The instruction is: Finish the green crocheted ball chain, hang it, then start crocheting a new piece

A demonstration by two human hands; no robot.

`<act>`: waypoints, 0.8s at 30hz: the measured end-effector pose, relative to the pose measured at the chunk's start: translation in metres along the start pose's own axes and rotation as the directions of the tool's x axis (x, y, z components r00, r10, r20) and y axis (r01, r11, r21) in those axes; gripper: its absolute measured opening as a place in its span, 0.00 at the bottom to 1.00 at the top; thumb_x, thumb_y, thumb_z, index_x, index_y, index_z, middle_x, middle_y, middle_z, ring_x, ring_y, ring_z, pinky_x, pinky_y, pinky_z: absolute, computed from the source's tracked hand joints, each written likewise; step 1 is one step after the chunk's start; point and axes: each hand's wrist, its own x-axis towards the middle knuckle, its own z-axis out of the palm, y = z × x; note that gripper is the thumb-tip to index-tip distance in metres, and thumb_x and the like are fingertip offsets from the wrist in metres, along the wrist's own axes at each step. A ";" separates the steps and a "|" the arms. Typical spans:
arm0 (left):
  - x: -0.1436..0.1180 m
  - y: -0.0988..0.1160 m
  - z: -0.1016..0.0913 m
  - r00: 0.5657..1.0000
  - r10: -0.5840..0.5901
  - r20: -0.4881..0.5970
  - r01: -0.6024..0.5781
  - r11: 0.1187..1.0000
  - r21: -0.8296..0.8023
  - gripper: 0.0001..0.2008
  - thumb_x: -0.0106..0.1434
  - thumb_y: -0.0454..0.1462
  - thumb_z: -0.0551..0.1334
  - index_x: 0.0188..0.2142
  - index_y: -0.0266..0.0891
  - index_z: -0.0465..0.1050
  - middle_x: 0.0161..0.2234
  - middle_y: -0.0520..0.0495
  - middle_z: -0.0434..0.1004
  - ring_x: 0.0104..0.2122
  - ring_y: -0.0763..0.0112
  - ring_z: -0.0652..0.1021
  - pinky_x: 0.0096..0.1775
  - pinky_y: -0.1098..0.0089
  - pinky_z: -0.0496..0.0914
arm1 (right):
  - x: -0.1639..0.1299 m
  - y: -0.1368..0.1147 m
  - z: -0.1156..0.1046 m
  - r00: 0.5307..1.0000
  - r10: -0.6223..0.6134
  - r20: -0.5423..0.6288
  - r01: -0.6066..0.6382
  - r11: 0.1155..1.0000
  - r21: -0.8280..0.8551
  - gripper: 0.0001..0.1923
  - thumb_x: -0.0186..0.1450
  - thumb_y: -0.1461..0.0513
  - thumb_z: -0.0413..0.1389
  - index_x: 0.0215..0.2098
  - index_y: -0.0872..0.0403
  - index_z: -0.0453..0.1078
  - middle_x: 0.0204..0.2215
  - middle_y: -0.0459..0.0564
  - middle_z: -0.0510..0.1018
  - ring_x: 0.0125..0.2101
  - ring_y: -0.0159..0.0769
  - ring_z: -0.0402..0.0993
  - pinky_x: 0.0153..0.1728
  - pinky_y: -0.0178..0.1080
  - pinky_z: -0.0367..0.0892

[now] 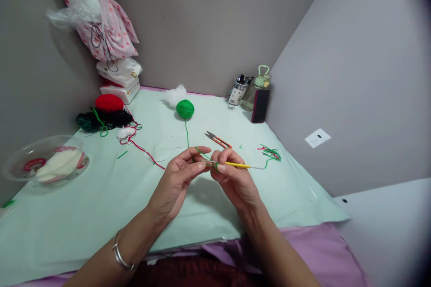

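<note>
My right hand (232,172) grips a crochet hook (238,165) with a yellow handle, its fingers pinched round it and a bit of green yarn at the fingertips. Facing it, my left hand (180,177) pinches green yarn (203,152), which runs over its raised index finger. The hook's tip reaches toward the left fingertips, where the small stitched part is mostly hidden. From the green yarn ball (185,109) behind the hands, a strand leads down to my left hand. Thread snips (218,140) with orange handles lie just beyond my right hand.
Yarn scraps (272,153) lie to the right. At the back right stand a phone (260,106), a bottle (251,98) and a tin (237,92). Red yarn (109,103), black yarn (114,119) and a plastic tub (81,172) are on the left; white stuffing (175,95) sits behind.
</note>
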 end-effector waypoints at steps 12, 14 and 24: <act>0.005 -0.004 0.003 0.999 0.030 -0.021 -0.032 0.996 -0.087 0.14 0.58 0.29 0.69 0.44 0.40 0.79 0.33 0.52 0.75 0.33 0.76 0.76 0.41 0.75 0.73 | 0.001 0.003 0.004 0.994 -0.042 -0.099 0.035 0.997 -0.064 0.12 0.52 0.62 0.72 0.27 0.52 0.74 0.27 0.43 0.78 0.24 0.29 0.74 0.26 0.33 0.71; 0.004 -0.004 0.002 0.998 0.059 0.012 -0.059 0.998 -0.032 0.14 0.60 0.29 0.67 0.46 0.41 0.78 0.33 0.51 0.76 0.34 0.74 0.75 0.42 0.74 0.72 | 0.001 0.004 0.004 0.992 -0.076 -0.104 0.067 0.994 -0.086 0.11 0.53 0.62 0.72 0.27 0.52 0.74 0.27 0.43 0.78 0.25 0.29 0.74 0.27 0.34 0.71; -0.001 -0.012 0.003 0.967 0.256 0.015 -0.251 0.933 0.259 0.14 0.65 0.32 0.66 0.50 0.46 0.77 0.38 0.51 0.78 0.41 0.69 0.76 0.49 0.69 0.70 | -0.004 0.010 0.005 0.931 -0.315 -0.185 0.248 0.917 -0.311 0.06 0.57 0.65 0.69 0.30 0.50 0.77 0.29 0.43 0.78 0.26 0.30 0.73 0.30 0.36 0.70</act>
